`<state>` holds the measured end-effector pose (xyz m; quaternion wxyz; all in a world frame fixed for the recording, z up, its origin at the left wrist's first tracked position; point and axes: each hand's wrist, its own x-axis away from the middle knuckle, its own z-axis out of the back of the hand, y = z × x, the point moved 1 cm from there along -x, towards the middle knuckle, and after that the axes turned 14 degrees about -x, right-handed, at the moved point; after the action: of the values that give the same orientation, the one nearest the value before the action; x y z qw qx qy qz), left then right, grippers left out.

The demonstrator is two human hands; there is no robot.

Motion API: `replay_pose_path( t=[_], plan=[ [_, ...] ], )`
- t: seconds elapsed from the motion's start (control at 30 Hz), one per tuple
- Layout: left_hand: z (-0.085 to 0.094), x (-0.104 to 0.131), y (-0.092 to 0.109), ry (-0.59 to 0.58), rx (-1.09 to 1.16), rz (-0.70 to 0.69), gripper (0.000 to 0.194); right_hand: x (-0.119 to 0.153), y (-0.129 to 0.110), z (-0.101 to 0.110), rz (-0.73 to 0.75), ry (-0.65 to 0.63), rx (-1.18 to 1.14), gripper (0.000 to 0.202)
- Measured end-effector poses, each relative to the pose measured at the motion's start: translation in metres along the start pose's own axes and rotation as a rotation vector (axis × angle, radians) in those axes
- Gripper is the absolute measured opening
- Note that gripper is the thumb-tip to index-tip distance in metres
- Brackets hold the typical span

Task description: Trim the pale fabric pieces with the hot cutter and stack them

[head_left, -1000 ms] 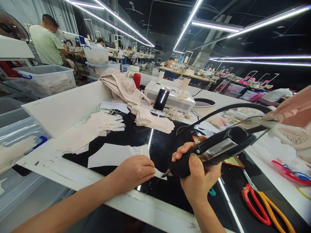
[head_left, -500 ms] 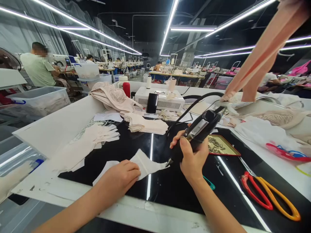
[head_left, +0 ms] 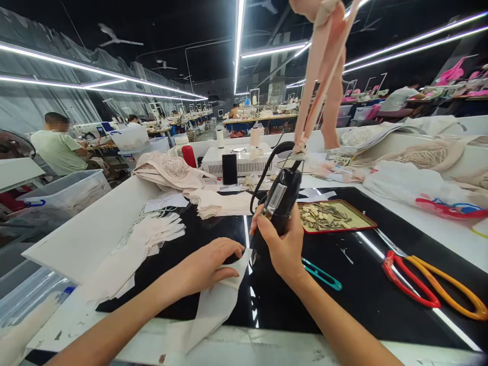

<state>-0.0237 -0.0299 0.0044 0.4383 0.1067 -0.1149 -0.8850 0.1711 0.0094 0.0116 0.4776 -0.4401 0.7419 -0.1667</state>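
Observation:
My right hand is wrapped round a black corded handheld electric tool with a silver plate on its side. Pink elastic strips are tied to the tool's top end. Its lower tip is hard to make out against the black table surface. To the left, my left hand rests by a thin white fabric piece, thumb and fingers apart. The thumb lies on the fabric, whose upper corner points toward the tool. The lower end of the piece lies over the table's pale front edge.
At right lie a teal thread snipper, scissors with red and orange handles, and a tray of seeds. Fabric stacks and cut pieces lie behind and left. A phone leans against a white box.
The fabric piece has turned, and its body now hangs toward the front edge. My left hand has moved right and loosened its fingers. The tool stands more upright and further left in view.

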Motion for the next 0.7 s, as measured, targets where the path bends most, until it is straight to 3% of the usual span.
replay_pose_path(
  t=[0.13,0.3,0.7],
  plan=[
    [-0.004,-0.016,-0.012,-0.098,0.049,-0.110,0.039,0.000,0.002,-0.004,-0.005,0.019,0.033,0.028],
    [-0.006,-0.016,-0.019,-0.228,0.056,-0.066,0.036,-0.001,0.004,-0.010,-0.024,0.017,0.039,0.027],
    [-0.001,-0.012,-0.024,-0.215,0.003,-0.102,0.037,0.004,0.014,-0.017,-0.069,-0.031,0.008,0.027]
  ],
)
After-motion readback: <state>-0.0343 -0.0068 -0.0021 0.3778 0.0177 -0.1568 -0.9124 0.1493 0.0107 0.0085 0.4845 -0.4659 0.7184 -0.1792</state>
